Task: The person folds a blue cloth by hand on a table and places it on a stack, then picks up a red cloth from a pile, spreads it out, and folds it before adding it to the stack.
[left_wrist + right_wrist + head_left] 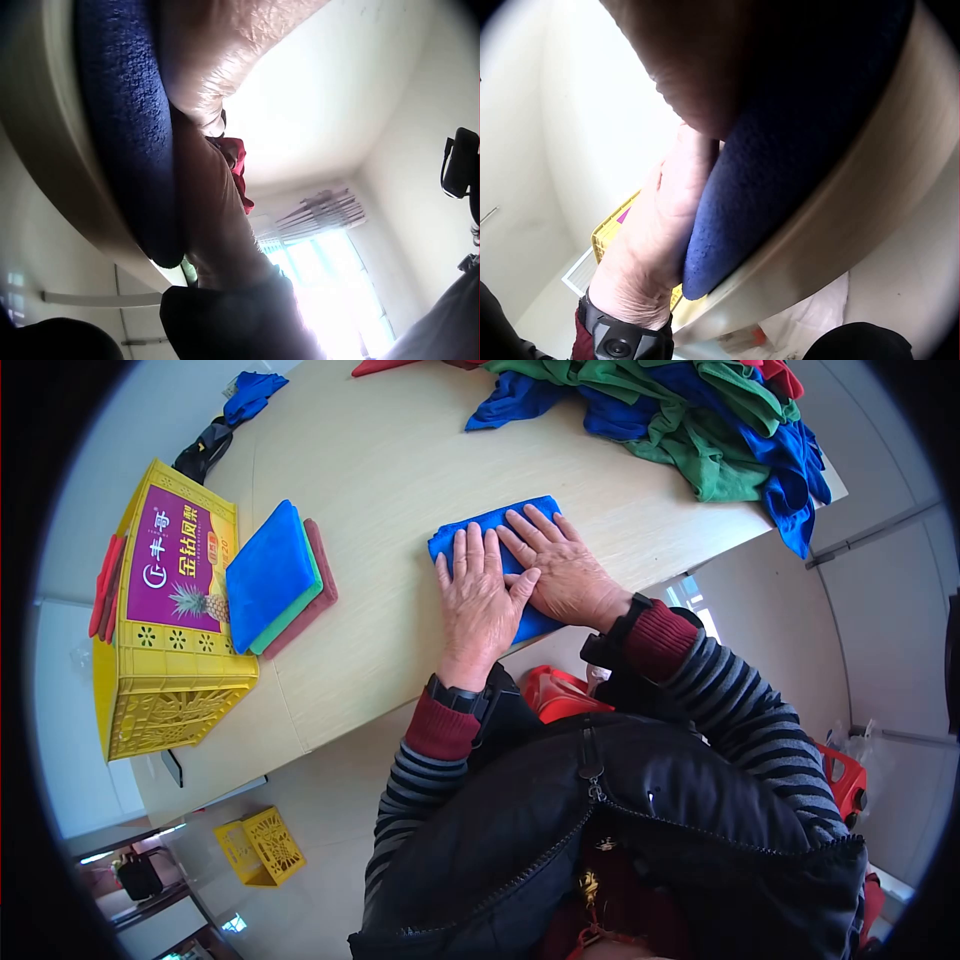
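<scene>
The workpiece is a blue cloth [536, 625] folded into a compact, roughly four-sided pad, located directly beneath both hands on the pale table [370, 600]. The left hand [473, 600] rests palm down on the left portion of the pad; its fingers are extended and lie flat. The right hand [562, 575] rests on the right portion in the same manner, fingers straight and slightly spread, pointing toward the far-left corner. Each hand bears on the cloth with a flat contact instead of a grip. The left thumb touches the base of the right hand. The pad's colour is a uniform, saturated blue. In the wrist views its surface appears fine and pebbled, and its near border forms a thick, rounded fold. This border sits at the table edge, on the wrist side of the hands. Left of the hands stands a folded stack [270, 580], blue uppermost; beyond them, to the right, lies a loose cloth pile [690, 450].
</scene>
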Demonstrator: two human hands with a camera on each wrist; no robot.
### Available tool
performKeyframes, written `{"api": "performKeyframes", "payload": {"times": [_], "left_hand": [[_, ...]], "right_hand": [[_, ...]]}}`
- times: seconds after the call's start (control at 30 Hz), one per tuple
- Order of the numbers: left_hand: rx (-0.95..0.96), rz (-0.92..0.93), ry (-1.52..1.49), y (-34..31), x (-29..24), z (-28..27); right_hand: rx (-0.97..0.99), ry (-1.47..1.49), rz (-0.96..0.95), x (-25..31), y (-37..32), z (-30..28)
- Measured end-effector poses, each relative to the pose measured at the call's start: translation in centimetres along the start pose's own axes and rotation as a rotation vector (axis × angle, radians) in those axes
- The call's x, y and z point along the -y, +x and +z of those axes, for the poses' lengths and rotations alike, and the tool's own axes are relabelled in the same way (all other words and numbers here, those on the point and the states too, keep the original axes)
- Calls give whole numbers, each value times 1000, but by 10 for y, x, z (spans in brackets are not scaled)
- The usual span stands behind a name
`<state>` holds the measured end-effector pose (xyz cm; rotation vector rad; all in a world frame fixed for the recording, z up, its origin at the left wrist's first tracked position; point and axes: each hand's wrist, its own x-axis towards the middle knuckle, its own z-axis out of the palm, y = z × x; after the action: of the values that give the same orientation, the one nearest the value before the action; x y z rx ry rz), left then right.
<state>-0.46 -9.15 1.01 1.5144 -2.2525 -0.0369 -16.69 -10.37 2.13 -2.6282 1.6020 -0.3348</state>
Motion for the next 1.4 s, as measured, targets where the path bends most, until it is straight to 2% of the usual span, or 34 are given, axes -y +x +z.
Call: {"api": "performKeyframes", "payload": {"times": [0.7, 1.0, 1.1, 1.4], "left_hand": [[31, -23, 26, 1, -3, -4], [-16, -36, 43, -9, -9, -8], [-64, 33, 99, -24, -22, -22], [24, 29, 73, -41, -24, -12]], "right_hand": [[36, -49, -21, 1, 0, -6], [-58, 14, -48, -3, -7, -3], [-115, 85, -47, -4, -17, -10], [-118, 74, -105, -4, -33, 0]]}}
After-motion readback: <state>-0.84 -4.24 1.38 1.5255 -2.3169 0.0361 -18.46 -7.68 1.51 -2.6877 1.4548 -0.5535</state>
